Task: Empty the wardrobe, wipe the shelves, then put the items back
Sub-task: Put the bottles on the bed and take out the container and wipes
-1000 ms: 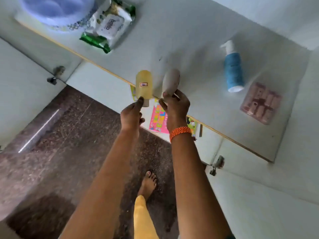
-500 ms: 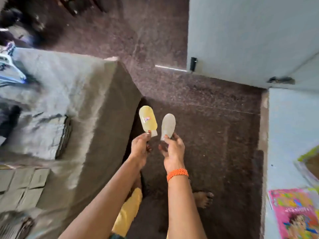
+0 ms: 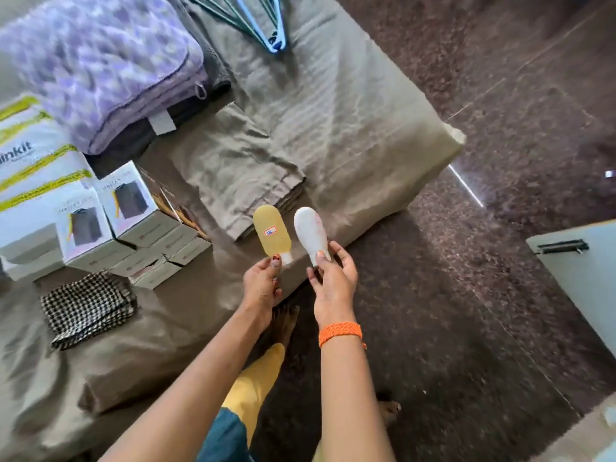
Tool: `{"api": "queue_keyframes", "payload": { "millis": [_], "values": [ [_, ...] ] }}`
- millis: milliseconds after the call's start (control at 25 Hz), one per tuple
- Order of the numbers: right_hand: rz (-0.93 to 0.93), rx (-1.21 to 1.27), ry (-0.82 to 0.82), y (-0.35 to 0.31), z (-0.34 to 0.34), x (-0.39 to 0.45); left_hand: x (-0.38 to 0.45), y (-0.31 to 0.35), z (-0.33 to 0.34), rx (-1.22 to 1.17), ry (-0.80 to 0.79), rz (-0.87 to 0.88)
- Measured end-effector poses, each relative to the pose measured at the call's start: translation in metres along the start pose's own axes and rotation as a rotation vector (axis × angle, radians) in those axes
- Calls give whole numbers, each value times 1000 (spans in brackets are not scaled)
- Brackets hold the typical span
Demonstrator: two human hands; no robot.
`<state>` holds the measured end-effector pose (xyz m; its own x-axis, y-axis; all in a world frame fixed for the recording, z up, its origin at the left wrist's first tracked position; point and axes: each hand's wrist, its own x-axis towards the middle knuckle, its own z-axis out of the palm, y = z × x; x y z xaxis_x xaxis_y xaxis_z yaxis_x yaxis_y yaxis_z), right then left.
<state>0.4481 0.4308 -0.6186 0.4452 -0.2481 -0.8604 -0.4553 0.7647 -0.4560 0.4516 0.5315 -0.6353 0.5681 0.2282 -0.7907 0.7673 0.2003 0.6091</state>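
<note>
So we had a bottle in each hand: our left hand (image 3: 261, 283) pinched the yellow bottle (image 3: 271, 233) by its cap end, our right hand (image 3: 333, 281) pinched the white bottle (image 3: 310, 231) the same way. Both bottles pointed up and away from our fingers, long axes near parallel, side by side but apart. The bed (image 3: 350, 128) lay just ahead and to our left, our left hand nearer to it; the free spot beyond the folded sheet (image 3: 240, 171) looked the likely landing place
</note>
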Motion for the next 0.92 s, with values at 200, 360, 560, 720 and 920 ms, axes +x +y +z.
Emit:
{"api": "queue_keyframes", "payload": {
  "millis": [200,360,560,720,920],
  "values": [
    [-105,74,58,-46,95,53,72,78,40,-74,-17,7],
    [-289,-32,30,-99,170,110,135,168,88,-192,-1,-4],
    [-553,-442,210,-119,239,180,209,210,121,-220,109,-15],
    [-705,-751,231,-120,231,201,240,197,116,-55,154,-23],
    [-884,-932,222,-136,199,181,194,191,114,461,225,285]
  ]
}}
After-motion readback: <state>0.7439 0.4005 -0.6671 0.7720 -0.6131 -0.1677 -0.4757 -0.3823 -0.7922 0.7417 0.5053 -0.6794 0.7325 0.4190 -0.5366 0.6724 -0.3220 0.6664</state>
